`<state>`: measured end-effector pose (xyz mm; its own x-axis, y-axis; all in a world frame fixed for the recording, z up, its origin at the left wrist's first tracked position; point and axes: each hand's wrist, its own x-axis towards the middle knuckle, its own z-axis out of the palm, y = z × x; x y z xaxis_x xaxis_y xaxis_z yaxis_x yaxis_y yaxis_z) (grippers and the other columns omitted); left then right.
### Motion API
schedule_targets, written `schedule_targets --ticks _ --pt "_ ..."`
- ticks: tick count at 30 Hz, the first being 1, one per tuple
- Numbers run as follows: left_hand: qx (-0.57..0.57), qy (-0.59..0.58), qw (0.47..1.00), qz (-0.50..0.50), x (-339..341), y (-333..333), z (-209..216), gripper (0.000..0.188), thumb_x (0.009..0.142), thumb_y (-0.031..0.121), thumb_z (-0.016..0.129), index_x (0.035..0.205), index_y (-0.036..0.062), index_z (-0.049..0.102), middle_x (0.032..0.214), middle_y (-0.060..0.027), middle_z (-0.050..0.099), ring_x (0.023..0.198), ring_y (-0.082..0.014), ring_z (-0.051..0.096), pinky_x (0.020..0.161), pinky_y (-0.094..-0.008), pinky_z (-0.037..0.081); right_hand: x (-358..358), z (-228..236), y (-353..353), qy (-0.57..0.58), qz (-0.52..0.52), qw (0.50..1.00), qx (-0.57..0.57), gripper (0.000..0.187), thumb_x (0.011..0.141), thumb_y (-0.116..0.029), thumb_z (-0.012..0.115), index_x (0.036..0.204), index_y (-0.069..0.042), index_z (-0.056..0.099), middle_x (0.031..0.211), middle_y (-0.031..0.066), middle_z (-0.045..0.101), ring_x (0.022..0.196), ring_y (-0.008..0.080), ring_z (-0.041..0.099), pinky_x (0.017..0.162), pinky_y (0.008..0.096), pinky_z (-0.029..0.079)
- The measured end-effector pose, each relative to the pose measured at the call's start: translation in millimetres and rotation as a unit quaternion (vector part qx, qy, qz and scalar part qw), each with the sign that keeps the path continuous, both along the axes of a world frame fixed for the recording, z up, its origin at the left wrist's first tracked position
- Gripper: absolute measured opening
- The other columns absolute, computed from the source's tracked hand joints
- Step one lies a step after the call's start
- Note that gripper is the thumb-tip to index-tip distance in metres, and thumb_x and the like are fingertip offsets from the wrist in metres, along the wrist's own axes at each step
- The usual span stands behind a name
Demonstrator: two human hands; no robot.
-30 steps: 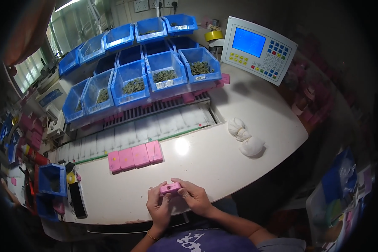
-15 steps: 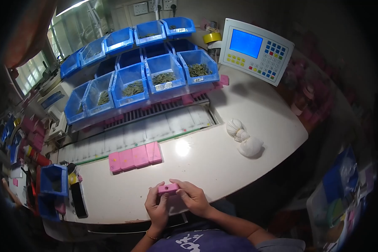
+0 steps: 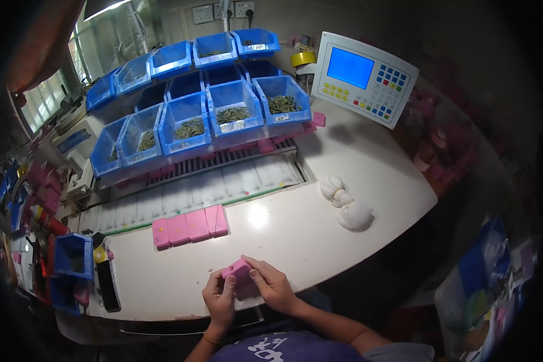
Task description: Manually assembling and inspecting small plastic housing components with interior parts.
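Observation:
A pink rubber mould [image 3: 238,269] with a small dark hole in one side is held between my two hands, above the near edge of the white table. My left hand [image 3: 219,297] closes on its left end, thumb on the near face. At the other end, my right hand [image 3: 274,288] grips it with the thumb in front and fingers behind. Beyond my hands, several similar pink moulds [image 3: 190,225] stand side by side in a row. To the right lies a tied white cloth pouch [image 3: 352,213].
Tiered blue bins [image 3: 184,123] with small greenish pieces stand at the back. A control panel [image 3: 365,79] with a blue screen is at the far right. On the left are a dark phone [image 3: 108,286] and another blue bin [image 3: 73,257].
The mould has been tipped and turned in my hands, so its broad face shows more and the hole has shifted left. The whole view has shifted slightly.

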<state>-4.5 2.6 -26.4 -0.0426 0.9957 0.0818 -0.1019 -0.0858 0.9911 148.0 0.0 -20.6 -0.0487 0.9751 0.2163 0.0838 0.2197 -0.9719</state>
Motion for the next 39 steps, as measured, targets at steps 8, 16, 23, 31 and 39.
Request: schedule_targets --ticks 8,16,23,31,39 --pt "-0.012 -0.021 1.000 0.001 2 3 -6 0.030 0.101 0.027 0.061 0.110 -0.0020 0.061 0.081 -0.0011 0.058 0.064 -0.0054 0.052 0.055 -0.0196 0.043 2 -3 5 0.001 -0.003 1.000 0.021 0.035 0.103 -0.015 0.052 0.135 0.001 0.056 0.114 0.0162 0.065 0.102 0.0220 0.064 0.090 0.0306 0.049" --pt "-0.020 -0.057 0.998 -0.022 4 5 -6 0.032 0.105 0.027 0.052 0.116 -0.0015 0.059 0.093 -0.0029 0.062 0.075 -0.0055 0.054 0.062 -0.0199 0.043 6 -8 5 0.010 -0.014 0.997 0.074 0.036 0.102 -0.013 0.053 0.135 0.001 0.055 0.114 0.0174 0.065 0.102 0.0270 0.064 0.090 0.0330 0.049" --pt "-0.031 -0.044 0.999 0.006 6 9 -9 0.033 0.104 0.026 0.054 0.119 -0.0028 0.059 0.094 -0.0036 0.063 0.070 -0.0054 0.052 0.059 -0.0186 0.042 8 -9 7 0.003 -0.004 0.997 0.078 0.039 0.101 -0.011 0.053 0.138 0.000 0.052 0.110 0.0173 0.063 0.096 0.0294 0.061 0.086 0.0351 0.049" --pt "-0.018 -0.010 1.000 -0.005 10 10 -4 0.036 0.104 0.025 0.054 0.124 -0.0052 0.057 0.102 -0.0061 0.064 0.083 -0.0084 0.057 0.071 -0.0212 0.047 13 -9 5 -0.024 -0.005 0.995 0.094 0.041 0.100 -0.007 0.052 0.140 0.001 0.050 0.117 0.0194 0.061 0.105 0.0329 0.060 0.092 0.0381 0.048" --pt "-0.023 0.053 0.998 0.004 10 4 7 0.037 0.104 0.025 0.053 0.126 -0.0045 0.059 0.096 -0.0030 0.064 0.078 -0.0070 0.054 0.070 -0.0212 0.045 13 -8 1 -0.047 0.012 0.994 0.096 0.041 0.099 -0.005 0.050 0.140 0.001 0.049 0.123 0.0204 0.060 0.114 0.0348 0.058 0.100 0.0385 0.045"
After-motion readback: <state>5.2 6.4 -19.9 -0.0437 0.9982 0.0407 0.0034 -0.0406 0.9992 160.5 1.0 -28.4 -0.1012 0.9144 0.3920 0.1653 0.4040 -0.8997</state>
